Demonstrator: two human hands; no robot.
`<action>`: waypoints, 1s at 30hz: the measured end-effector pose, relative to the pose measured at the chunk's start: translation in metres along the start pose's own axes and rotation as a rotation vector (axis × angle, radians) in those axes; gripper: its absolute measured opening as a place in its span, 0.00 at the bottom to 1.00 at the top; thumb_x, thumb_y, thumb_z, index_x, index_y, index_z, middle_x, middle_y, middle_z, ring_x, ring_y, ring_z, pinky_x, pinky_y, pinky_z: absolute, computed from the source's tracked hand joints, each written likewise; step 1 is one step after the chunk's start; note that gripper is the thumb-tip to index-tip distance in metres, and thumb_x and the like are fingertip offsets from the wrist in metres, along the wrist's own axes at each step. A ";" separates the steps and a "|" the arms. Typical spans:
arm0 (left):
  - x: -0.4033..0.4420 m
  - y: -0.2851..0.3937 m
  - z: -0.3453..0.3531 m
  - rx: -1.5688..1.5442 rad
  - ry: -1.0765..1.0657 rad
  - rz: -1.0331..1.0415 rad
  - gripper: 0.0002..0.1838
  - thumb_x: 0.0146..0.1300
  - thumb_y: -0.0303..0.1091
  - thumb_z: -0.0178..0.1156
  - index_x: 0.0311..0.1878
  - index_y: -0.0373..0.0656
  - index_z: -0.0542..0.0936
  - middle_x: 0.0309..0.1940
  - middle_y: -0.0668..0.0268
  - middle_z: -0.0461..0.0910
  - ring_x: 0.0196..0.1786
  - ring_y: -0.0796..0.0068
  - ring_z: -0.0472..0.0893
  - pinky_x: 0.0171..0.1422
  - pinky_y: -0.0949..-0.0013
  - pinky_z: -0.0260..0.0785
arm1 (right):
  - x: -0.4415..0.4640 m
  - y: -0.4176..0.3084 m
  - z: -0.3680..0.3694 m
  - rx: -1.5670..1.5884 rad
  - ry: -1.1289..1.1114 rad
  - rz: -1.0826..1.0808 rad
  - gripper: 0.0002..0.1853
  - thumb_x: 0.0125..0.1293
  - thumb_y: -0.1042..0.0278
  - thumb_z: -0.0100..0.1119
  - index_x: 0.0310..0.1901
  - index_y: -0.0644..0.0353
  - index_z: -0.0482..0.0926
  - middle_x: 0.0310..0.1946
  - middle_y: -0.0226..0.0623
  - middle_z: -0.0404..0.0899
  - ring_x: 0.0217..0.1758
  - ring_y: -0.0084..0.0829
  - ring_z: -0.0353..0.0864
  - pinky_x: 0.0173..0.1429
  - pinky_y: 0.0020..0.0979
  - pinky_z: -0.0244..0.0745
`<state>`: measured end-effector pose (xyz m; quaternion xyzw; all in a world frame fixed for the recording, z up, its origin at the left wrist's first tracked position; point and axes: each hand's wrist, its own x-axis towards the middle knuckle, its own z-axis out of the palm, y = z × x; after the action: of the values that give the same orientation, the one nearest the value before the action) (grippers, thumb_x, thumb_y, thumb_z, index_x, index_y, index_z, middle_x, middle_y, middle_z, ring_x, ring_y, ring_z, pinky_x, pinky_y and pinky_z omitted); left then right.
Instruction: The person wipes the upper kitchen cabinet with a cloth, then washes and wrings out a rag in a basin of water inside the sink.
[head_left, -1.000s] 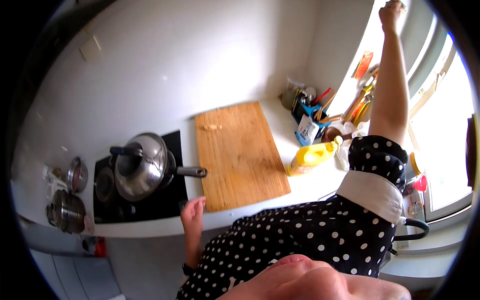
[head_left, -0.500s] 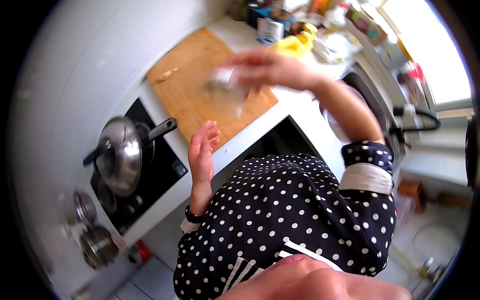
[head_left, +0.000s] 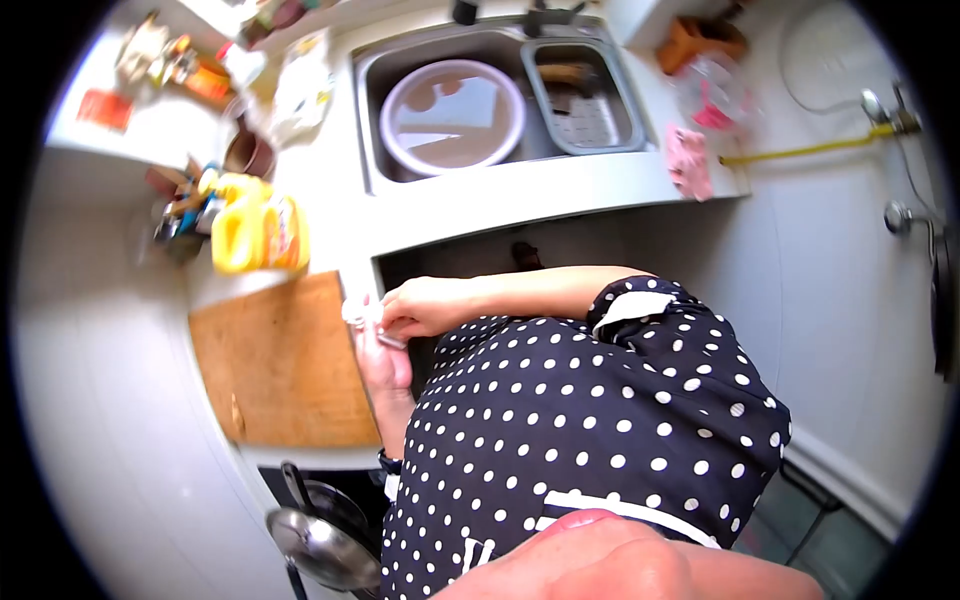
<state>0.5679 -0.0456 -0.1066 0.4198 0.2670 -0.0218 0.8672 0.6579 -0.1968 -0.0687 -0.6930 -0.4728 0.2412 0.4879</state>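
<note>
Both of my hands meet at the counter edge, just right of the wooden cutting board (head_left: 285,365). A small whitish object (head_left: 360,312), its shape unclear, sits between them. My left hand (head_left: 382,360) is below it, with its fingers up against it. My right hand (head_left: 425,305) reaches across my body with curled fingers on the object's right side. Beyond the board stands a yellow jug (head_left: 258,228). A lidded pan (head_left: 325,545) rests on the stove below the board.
At the top is a sink (head_left: 370,95) with a round tub of water (head_left: 452,115) and a grey basket (head_left: 585,95). A pink cloth (head_left: 688,162) hangs over the counter edge. A white plastic bag (head_left: 302,85) and utensils (head_left: 185,215) are at upper left.
The view has swung toward the sink. My right hand came down from the window ledge carrying a small, blurred clear object and joined my left hand at the counter edge.
</note>
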 end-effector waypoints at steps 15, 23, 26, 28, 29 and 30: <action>0.100 -0.030 0.110 -0.013 0.134 0.118 0.10 0.69 0.42 0.52 0.41 0.45 0.74 0.27 0.70 0.73 0.26 0.81 0.72 0.29 0.76 0.67 | -0.284 0.118 -0.179 -0.217 0.955 0.846 0.11 0.64 0.71 0.56 0.46 0.62 0.79 0.43 0.40 0.81 0.37 0.31 0.82 0.42 0.30 0.77; 0.094 -0.023 0.121 0.338 0.317 0.274 0.13 0.71 0.40 0.49 0.49 0.43 0.76 0.36 0.70 0.76 0.31 0.86 0.71 0.38 0.79 0.66 | -0.249 0.145 -0.213 -0.348 0.659 0.749 0.10 0.61 0.70 0.57 0.43 0.63 0.79 0.38 0.42 0.80 0.37 0.39 0.81 0.44 0.33 0.75; 0.085 -0.030 0.104 0.676 0.404 0.427 0.19 0.72 0.36 0.47 0.62 0.39 0.69 0.44 0.65 0.76 0.41 0.82 0.73 0.46 0.77 0.68 | -0.228 0.163 -0.214 -0.373 0.508 0.726 0.10 0.61 0.70 0.57 0.43 0.62 0.79 0.39 0.43 0.80 0.38 0.41 0.80 0.44 0.35 0.74; 0.082 -0.038 0.096 0.764 0.477 0.620 0.19 0.72 0.35 0.47 0.63 0.39 0.68 0.49 0.63 0.74 0.45 0.79 0.74 0.49 0.76 0.69 | -0.214 0.168 -0.209 -0.391 0.407 0.676 0.10 0.61 0.71 0.57 0.43 0.62 0.79 0.39 0.43 0.80 0.38 0.42 0.80 0.44 0.36 0.74; 0.078 -0.037 0.094 0.744 0.499 0.615 0.20 0.72 0.35 0.48 0.63 0.40 0.68 0.51 0.63 0.73 0.46 0.78 0.74 0.50 0.75 0.70 | -0.206 0.165 -0.209 -0.399 0.362 0.648 0.10 0.61 0.71 0.57 0.43 0.61 0.79 0.39 0.44 0.80 0.38 0.42 0.80 0.44 0.36 0.74; 0.072 -0.035 0.096 0.768 0.512 0.606 0.18 0.72 0.35 0.48 0.62 0.39 0.69 0.48 0.64 0.74 0.46 0.78 0.74 0.49 0.76 0.70 | -0.199 0.162 -0.208 -0.408 0.319 0.619 0.10 0.61 0.71 0.57 0.44 0.61 0.79 0.39 0.44 0.79 0.38 0.43 0.80 0.44 0.37 0.74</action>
<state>0.6631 -0.1260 -0.1178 0.7560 0.3095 0.2357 0.5264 0.8042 -0.4798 -0.1560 -0.9140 -0.1980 0.1674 0.3120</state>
